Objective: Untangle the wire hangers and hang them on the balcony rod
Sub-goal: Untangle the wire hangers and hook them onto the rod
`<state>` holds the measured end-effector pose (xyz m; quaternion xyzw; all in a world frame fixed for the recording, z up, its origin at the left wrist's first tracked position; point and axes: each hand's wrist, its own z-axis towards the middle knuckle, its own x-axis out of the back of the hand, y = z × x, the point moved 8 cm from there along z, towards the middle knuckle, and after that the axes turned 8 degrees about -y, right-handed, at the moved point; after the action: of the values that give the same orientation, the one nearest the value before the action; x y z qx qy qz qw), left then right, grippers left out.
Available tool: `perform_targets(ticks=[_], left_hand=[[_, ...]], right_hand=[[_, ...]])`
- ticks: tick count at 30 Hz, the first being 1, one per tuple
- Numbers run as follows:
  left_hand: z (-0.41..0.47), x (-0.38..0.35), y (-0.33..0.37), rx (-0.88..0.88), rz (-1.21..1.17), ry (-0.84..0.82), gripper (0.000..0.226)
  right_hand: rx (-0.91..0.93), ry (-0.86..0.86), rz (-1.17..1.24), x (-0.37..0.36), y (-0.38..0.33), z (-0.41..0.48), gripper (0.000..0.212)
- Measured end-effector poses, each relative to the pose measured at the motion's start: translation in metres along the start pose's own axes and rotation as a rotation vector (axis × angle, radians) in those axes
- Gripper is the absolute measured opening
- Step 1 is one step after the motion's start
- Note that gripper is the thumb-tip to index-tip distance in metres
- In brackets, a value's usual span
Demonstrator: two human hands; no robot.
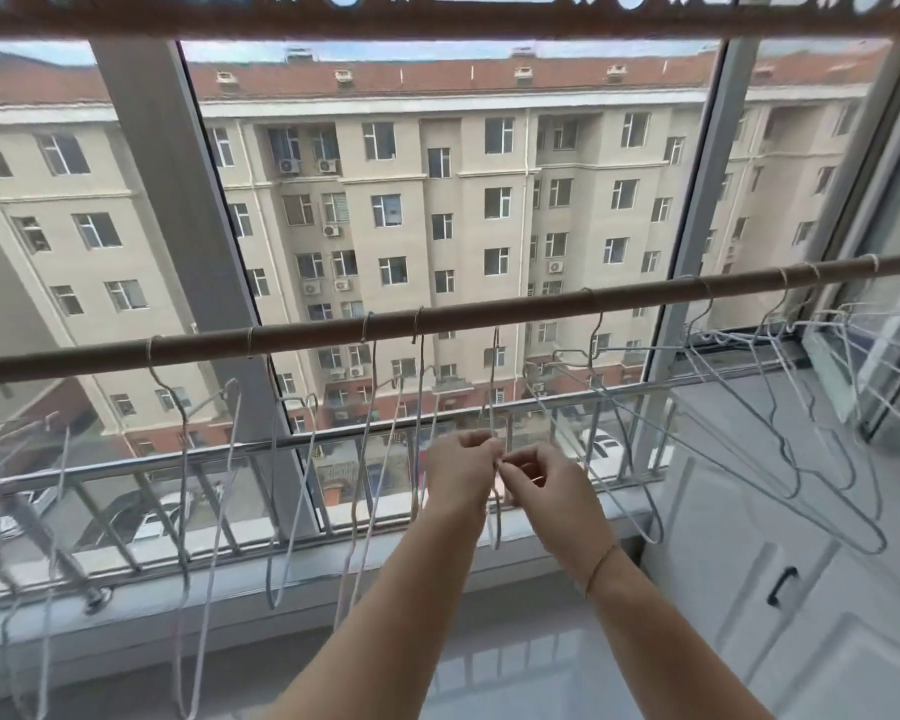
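A brown balcony rod (pixel 489 309) runs across the window, sloping up to the right. Several thin white wire hangers hang from it along its length. One wire hanger (pixel 495 387) hangs from the rod's middle by its hook. Both hands meet on its wire below the rod. My left hand (pixel 461 467) pinches the wire from the left. My right hand (pixel 539 478) pinches it from the right, fingertips touching the left hand's. Other hangers (pixel 780 449) fan out to the right, and more hang at the left (pixel 188 459).
A metal railing (pixel 230 459) runs behind the hangers in front of the window glass. The white sill (pixel 281 579) lies below it. A white cabinet with a black handle (pixel 781 587) stands at the right. Apartment buildings show outside.
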<state>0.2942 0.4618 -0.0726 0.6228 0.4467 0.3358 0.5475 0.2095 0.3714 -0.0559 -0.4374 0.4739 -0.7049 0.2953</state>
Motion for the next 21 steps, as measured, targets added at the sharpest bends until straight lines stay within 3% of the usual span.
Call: perform_targets(ticks=[4,8,10,13,18,21], left_hand=[[-0.021,0.01,-0.052,0.062,0.101,0.013,0.016],[-0.044,0.028,-0.087,0.105,0.226,0.011,0.019],[-0.05,0.041,-0.098,0.079,0.375,0.009,0.02],[-0.054,0.059,-0.107,0.021,0.542,0.02,0.029],[-0.055,0.067,-0.116,-0.002,0.619,0.006,0.033],[-0.057,0.06,-0.12,-0.002,0.566,0.013,0.03]], right_hand=[[-0.08,-0.008,-0.052,-0.001,0.045,-0.01,0.009],[-0.114,-0.091,-0.222,-0.005,0.073,-0.015,0.045],[-0.088,-0.149,-0.345,-0.009,0.08,-0.017,0.053],[-0.069,-0.247,-0.483,-0.013,0.091,-0.028,0.042],[-0.203,-0.379,-0.399,-0.002,0.115,-0.067,0.01],[-0.302,-0.413,-0.167,0.015,0.119,-0.091,0.02]])
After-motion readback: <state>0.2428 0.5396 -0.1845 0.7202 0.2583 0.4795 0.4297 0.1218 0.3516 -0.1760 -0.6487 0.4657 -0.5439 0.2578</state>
